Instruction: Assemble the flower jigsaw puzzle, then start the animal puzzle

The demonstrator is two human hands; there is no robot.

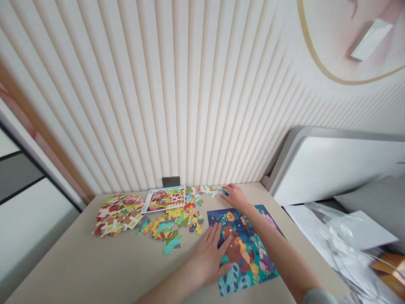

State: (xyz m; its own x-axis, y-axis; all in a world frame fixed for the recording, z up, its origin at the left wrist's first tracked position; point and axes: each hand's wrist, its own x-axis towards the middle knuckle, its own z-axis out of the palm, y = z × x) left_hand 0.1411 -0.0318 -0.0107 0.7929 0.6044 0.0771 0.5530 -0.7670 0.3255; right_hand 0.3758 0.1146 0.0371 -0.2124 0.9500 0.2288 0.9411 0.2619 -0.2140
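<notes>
An assembled colourful jigsaw (249,253) with a bear and a rabbit lies on the beige table (95,270). My left hand (210,255) rests flat on its left edge, fingers stretched out. My right hand (233,195) reaches past the jigsaw's far edge, fingers curled on a small blue puzzle piece (223,192). Loose pieces (177,221) are spread to the left of the jigsaw.
A farm picture card (163,198) lies near the wall, with a heap of reddish pieces (118,213) to its left. A ribbed wall (177,97) with an outlet (171,181) backs the table. A white headboard (335,164) and plastic wrap (344,236) lie right.
</notes>
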